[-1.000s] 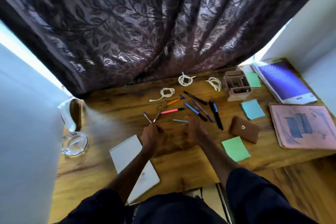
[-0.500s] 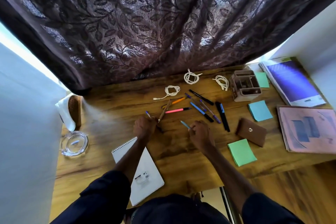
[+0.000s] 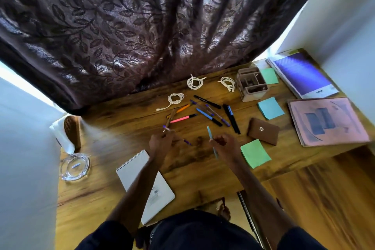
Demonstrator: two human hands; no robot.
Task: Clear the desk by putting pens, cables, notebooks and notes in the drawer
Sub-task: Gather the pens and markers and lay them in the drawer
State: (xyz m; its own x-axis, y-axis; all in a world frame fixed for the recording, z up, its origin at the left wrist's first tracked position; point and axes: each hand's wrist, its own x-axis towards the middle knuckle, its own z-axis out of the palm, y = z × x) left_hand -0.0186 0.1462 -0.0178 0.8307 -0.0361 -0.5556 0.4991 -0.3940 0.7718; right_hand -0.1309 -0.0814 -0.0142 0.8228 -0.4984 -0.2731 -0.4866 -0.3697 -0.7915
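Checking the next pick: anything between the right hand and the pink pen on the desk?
Nothing visible. The right hand, already shut on a light blue pen, has bare desk between it and the pink pen; a brown pencil in the left hand crosses the pink pen's far tip.

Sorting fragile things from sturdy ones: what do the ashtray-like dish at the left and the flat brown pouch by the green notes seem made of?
The clear round dish looks like glass: transparent, thick-rimmed, with bright glints. The flat brown pouch looks like matte leather or an imitation, with one small metal snap; which of the two cannot be told.
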